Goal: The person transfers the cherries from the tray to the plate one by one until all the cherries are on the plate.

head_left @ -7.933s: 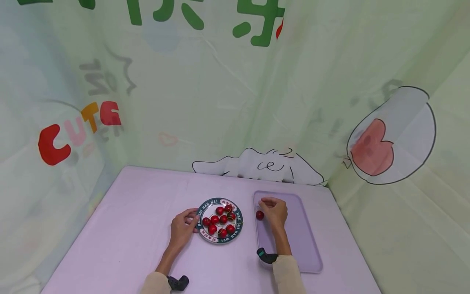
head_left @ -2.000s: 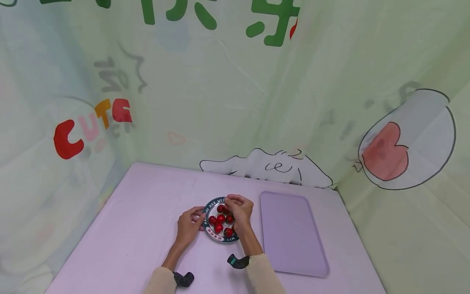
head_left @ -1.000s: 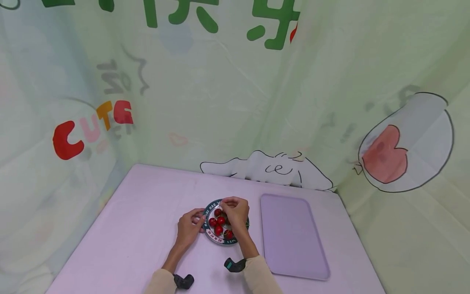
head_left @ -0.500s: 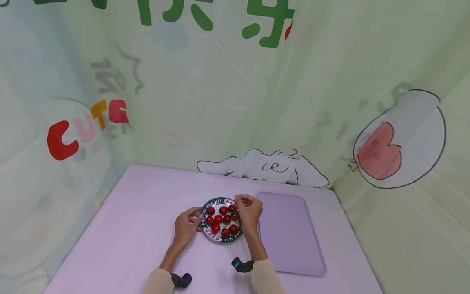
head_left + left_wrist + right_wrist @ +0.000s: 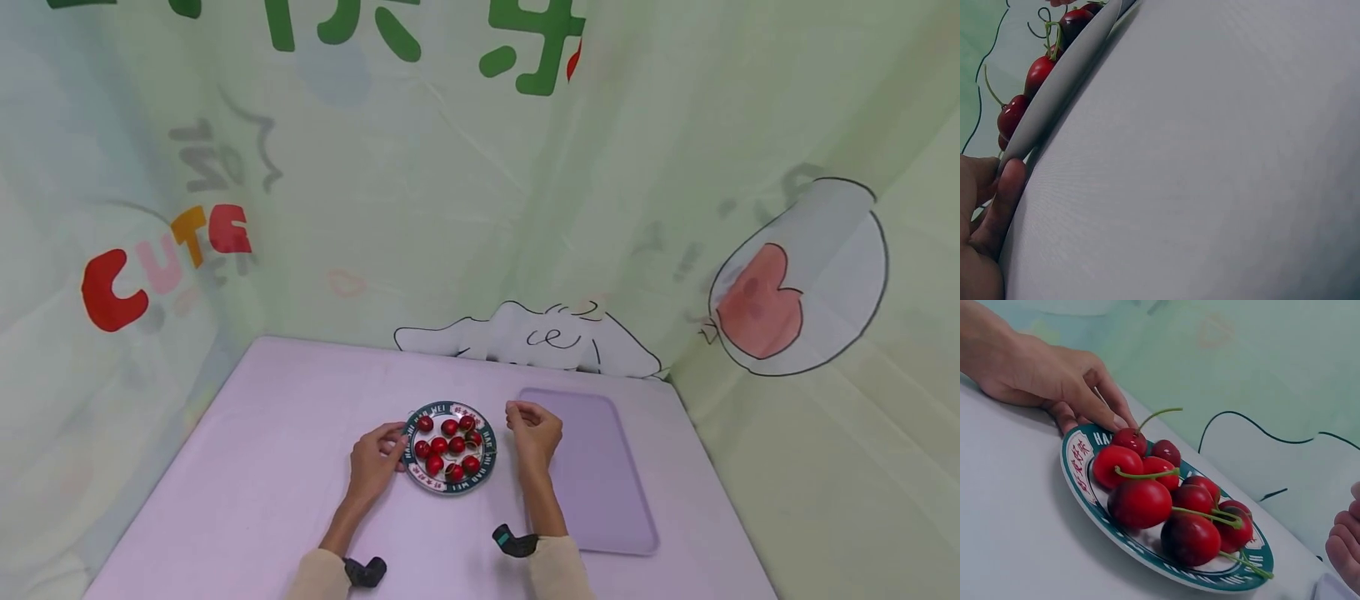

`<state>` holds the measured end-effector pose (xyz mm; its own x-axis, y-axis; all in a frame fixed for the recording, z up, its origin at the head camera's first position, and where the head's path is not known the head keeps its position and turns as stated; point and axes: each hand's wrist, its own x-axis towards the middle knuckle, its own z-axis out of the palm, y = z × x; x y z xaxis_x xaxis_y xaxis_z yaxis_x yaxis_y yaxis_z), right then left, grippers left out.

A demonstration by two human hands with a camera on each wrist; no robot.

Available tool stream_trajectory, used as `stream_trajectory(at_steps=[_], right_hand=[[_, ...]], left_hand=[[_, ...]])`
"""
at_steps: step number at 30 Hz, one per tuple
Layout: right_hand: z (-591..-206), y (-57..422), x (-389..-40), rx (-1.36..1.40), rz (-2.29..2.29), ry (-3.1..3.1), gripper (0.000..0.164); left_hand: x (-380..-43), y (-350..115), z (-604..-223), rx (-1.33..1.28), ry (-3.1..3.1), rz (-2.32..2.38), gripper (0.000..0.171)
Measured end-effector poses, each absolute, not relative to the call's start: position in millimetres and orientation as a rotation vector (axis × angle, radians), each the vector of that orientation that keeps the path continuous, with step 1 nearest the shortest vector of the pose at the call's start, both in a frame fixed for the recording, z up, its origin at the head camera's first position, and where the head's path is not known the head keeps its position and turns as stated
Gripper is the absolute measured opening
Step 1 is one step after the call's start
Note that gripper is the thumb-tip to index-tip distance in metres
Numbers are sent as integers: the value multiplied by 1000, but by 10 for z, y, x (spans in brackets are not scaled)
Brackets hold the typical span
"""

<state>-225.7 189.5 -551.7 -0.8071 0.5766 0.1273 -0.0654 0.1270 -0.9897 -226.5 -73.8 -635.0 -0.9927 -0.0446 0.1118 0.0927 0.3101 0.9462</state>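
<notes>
In the head view my left hand [image 5: 375, 458] holds the left rim of a round plate [image 5: 489, 450] with a dark green, lettered border. Its thumb lies over the rim in the right wrist view, with other fingers at the edge below. On the plate sit several red cherries [image 5: 438, 445], some with green stems [image 5: 1207, 515]. My right hand [image 5: 537, 435] is to the right of the plate, above the left edge of the purple tray [image 5: 600, 475]. Nothing shows between its loosely curled fingers [image 5: 1344, 544].
The purple tray lies flat on the pale table [image 5: 300, 400], right of the plate. Behind the table hangs a light green printed curtain [image 5: 375, 208]. Black wrist mounts [image 5: 365, 572] sit on both forearms.
My right hand has drawn back rightward from over the plate toward the tray. The cherry seen earlier on the tray is gone from there, and one more lies at the plate's upper left.
</notes>
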Motion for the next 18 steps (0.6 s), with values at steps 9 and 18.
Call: stream_trajectory(at_steps=[9, 18], right_hand=[[-5589, 2097, -2206, -534, 1620, -2086, 17], [-5501, 2277, -2038, -376, 1473, -2284, 23]], left_hand=[[-2239, -774, -6326, -49, -2403, -1828, 30], [-2200, -743, -6219, 59, -2383, -1693, 26]])
